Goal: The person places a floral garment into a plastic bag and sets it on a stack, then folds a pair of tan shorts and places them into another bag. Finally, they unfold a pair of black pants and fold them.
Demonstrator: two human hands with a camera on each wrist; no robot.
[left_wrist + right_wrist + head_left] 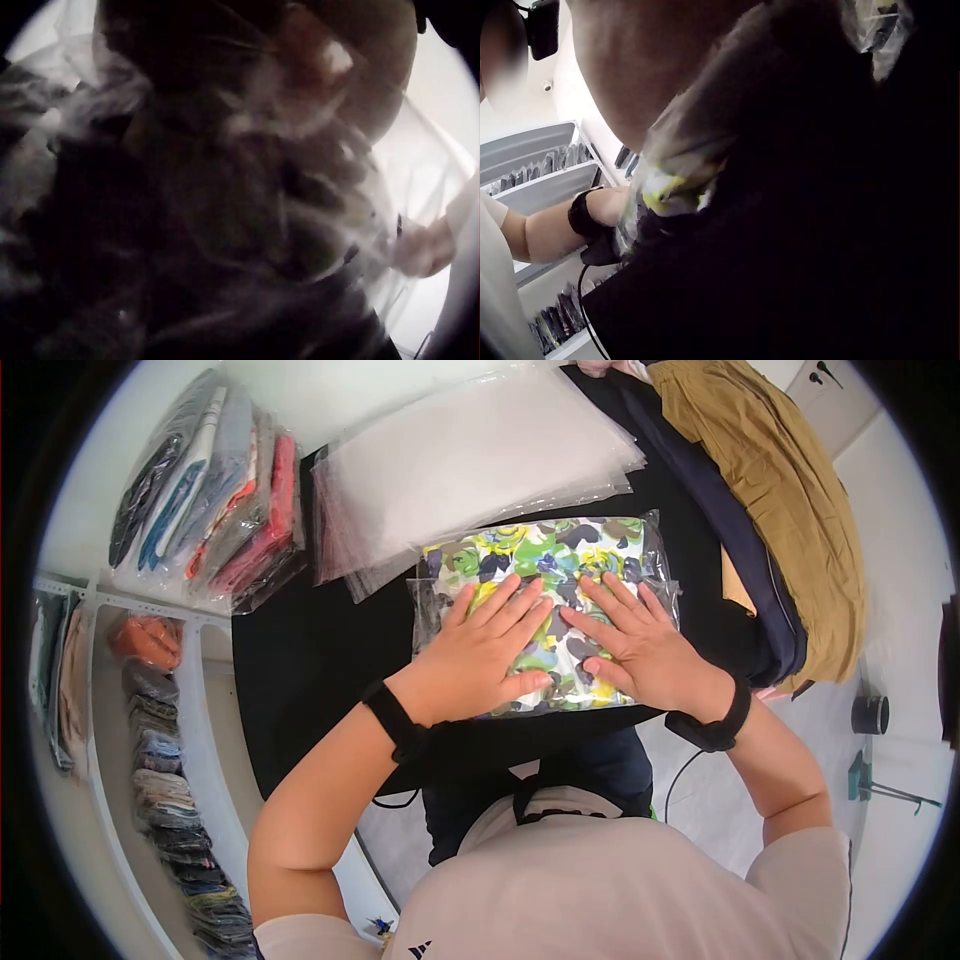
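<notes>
A black-covered counter (pixel 300 660) carries a stack of empty clear plastic bags (pixel 470 460) and, nearer the person, a clear bag packed with a floral-print folded garment (pixel 545 555). The left hand (pixel 485 650) and right hand (pixel 630 645) press flat on it, fingers straight, side by side.

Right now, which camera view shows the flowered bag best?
The head view: the whole flowered bag lies flat on the black cloth, with the left hand and right hand pressing on it. The left wrist view gives only a dark blur; the right wrist view shows one crumpled edge.
</notes>
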